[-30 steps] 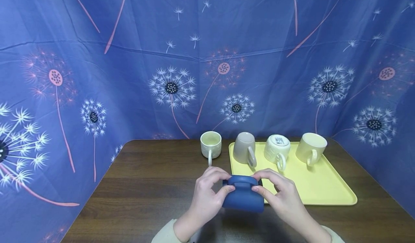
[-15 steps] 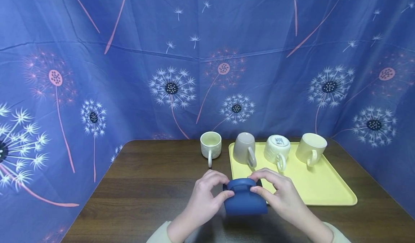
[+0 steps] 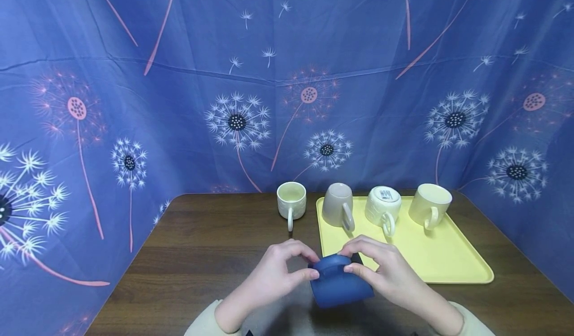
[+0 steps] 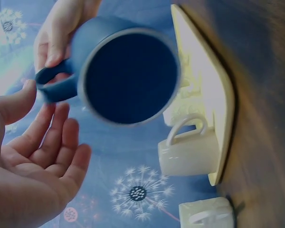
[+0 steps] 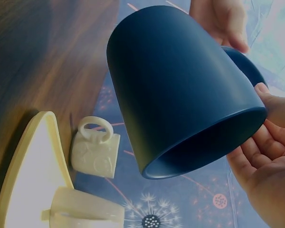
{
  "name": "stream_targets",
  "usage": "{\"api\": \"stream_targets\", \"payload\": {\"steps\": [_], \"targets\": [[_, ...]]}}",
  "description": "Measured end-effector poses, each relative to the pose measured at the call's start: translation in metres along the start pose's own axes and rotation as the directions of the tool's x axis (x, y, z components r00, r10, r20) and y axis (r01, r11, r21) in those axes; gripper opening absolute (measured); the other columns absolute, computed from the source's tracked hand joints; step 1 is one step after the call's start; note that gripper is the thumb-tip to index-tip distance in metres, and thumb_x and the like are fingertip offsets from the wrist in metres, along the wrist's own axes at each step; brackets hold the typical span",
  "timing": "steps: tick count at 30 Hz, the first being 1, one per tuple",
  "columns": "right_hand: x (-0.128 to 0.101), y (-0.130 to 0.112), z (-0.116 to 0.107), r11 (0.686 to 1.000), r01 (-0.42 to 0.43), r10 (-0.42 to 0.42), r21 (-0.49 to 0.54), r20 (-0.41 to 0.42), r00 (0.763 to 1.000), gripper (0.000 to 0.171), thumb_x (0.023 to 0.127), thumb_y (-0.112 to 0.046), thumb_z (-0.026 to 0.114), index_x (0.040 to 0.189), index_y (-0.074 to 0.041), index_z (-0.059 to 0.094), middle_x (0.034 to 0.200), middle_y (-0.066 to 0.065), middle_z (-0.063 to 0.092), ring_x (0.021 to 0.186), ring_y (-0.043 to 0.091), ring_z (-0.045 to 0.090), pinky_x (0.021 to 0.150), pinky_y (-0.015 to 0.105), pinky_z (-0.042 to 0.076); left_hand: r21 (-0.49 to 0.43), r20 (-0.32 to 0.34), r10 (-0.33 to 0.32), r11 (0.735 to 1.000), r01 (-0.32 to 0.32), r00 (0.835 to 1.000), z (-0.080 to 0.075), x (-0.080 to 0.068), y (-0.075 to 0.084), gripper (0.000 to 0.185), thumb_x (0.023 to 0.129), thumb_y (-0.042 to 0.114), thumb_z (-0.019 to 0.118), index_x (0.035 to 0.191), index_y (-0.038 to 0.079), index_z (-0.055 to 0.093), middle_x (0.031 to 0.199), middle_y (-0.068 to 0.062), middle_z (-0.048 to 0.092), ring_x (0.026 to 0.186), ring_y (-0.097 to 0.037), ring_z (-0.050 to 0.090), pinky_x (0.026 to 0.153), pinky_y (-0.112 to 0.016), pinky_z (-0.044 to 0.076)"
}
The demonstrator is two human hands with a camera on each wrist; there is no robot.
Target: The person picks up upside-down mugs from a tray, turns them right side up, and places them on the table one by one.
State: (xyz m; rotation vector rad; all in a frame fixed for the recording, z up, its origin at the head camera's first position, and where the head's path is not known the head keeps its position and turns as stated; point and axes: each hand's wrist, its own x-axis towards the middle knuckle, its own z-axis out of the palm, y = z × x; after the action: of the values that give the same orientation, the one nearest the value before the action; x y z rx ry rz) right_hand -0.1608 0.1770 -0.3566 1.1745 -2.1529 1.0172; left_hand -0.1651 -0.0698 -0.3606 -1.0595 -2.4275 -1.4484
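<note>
A dark blue mug (image 3: pixel 342 291) is held tilted on its side above the near part of the table, its handle (image 3: pixel 331 261) turned up. My left hand (image 3: pixel 271 273) pinches the handle from the left with thumb and fingertips. From the right, my right hand (image 3: pixel 387 266) grips the handle and mug edge between thumb and forefinger. In the left wrist view, a round pale-rimmed end of the blue mug (image 4: pixel 133 76) faces the camera. The right wrist view shows the smooth side of the blue mug (image 5: pixel 175 85) and a dark end below it.
A yellow tray (image 3: pixel 448 263) lies on the right of the brown table (image 3: pixel 202 256). On it, a grey mug (image 3: pixel 336 206), a white mug (image 3: pixel 381 209) and a cream mug (image 3: pixel 428 206) stand upside down. Left of the tray, another white mug (image 3: pixel 291 204) stands upright.
The blue mug has come nearer and gone from level to tilted, its lower left corner dropping. Both hands kept hold of it; the left hand shifted slightly left and down.
</note>
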Motion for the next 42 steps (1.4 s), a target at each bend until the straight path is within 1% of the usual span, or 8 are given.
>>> {"api": "stream_targets", "payload": {"steps": [6,9,14,21,30,37,39,42], "targets": [[0.002,0.002,0.0,0.999,0.042,-0.043,0.033,0.031,0.999,0.034,0.073,0.0,0.077,0.102,-0.015,0.065,0.095,-0.005,0.067,0.089,0.007,0.061,0.087,0.013,0.044,-0.088,0.121,-0.112,0.989,0.123,0.986,-0.015,0.007,0.008,0.016,0.083,0.017,0.072,0.098,0.011,0.069,0.088,0.003,0.069,0.08,-0.004,0.061,0.077,-0.024,0.05],[0.004,0.002,-0.001,0.997,0.059,-0.061,0.048,0.045,0.997,0.034,0.074,0.0,0.076,0.103,-0.014,0.065,0.095,-0.004,0.067,0.09,0.008,0.061,0.088,0.014,0.044,-0.119,0.179,-0.135,0.98,0.157,0.975,-0.018,0.012,0.011,0.017,0.084,0.016,0.071,0.098,0.008,0.069,0.086,0.0,0.069,0.077,-0.003,0.061,0.073,-0.023,0.05],[0.005,0.002,-0.001,0.996,0.077,-0.079,0.037,0.067,0.995,0.033,0.074,-0.001,0.076,0.103,-0.014,0.065,0.096,-0.004,0.067,0.091,0.008,0.061,0.087,0.014,0.045,-0.169,0.259,-0.172,0.961,0.22,0.95,-0.018,0.016,0.014,0.016,0.084,0.016,0.071,0.096,0.006,0.069,0.085,-0.004,0.069,0.075,-0.003,0.061,0.07,-0.021,0.05],[0.006,0.002,-0.001,0.993,0.11,-0.112,0.03,0.091,0.989,0.03,0.077,-0.006,0.075,0.105,-0.013,0.065,0.097,-0.004,0.067,0.092,0.009,0.062,0.087,0.014,0.044,-0.198,0.358,-0.229,0.929,0.314,0.905,-0.016,0.022,0.016,0.014,0.082,0.013,0.072,0.093,0.004,0.07,0.083,-0.004,0.07,0.074,-0.002,0.062,0.071,-0.018,0.05],[0.008,0.0,0.001,0.99,0.129,-0.135,0.054,0.131,0.982,0.029,0.078,-0.007,0.075,0.104,-0.014,0.065,0.098,-0.006,0.067,0.091,0.007,0.061,0.082,0.015,0.046,-0.152,0.426,-0.237,0.933,0.328,0.873,-0.013,0.029,0.015,0.011,0.082,0.014,0.073,0.088,0.005,0.071,0.074,-0.001,0.067,0.066,-0.002,0.059,0.065,-0.017,0.048],[0.009,-0.001,0.003,0.988,0.142,-0.15,0.065,0.139,0.979,0.026,0.08,-0.008,0.073,0.104,-0.014,0.065,0.098,-0.005,0.067,0.091,0.008,0.061,0.082,0.016,0.046,-0.193,0.467,-0.256,0.905,0.379,0.847,-0.009,0.028,0.014,0.01,0.083,0.012,0.071,0.087,0.003,0.072,0.076,-0.01,0.071,0.066,-0.003,0.06,0.065,-0.017,0.047],[0.009,0.0,0.004,0.987,0.149,-0.158,0.067,0.139,0.978,0.025,0.081,-0.009,0.072,0.104,-0.013,0.065,0.098,-0.005,0.067,0.091,0.008,0.061,0.082,0.015,0.045,-0.212,0.473,-0.251,0.898,0.385,0.844,-0.008,0.028,0.013,0.01,0.083,0.011,0.071,0.087,0.002,0.072,0.077,-0.012,0.071,0.067,-0.003,0.061,0.067,-0.017,0.047],[0.009,0.0,0.005,0.983,0.166,-0.174,0.073,0.137,0.975,0.025,0.081,-0.008,0.072,0.104,-0.013,0.064,0.098,-0.004,0.067,0.091,0.008,0.061,0.082,0.015,0.045,-0.242,0.474,-0.231,0.894,0.378,0.85,-0.006,0.027,0.012,0.01,0.083,0.01,0.07,0.086,0.0,0.072,0.077,-0.015,0.071,0.066,-0.003,0.061,0.067,-0.017,0.047]]}}
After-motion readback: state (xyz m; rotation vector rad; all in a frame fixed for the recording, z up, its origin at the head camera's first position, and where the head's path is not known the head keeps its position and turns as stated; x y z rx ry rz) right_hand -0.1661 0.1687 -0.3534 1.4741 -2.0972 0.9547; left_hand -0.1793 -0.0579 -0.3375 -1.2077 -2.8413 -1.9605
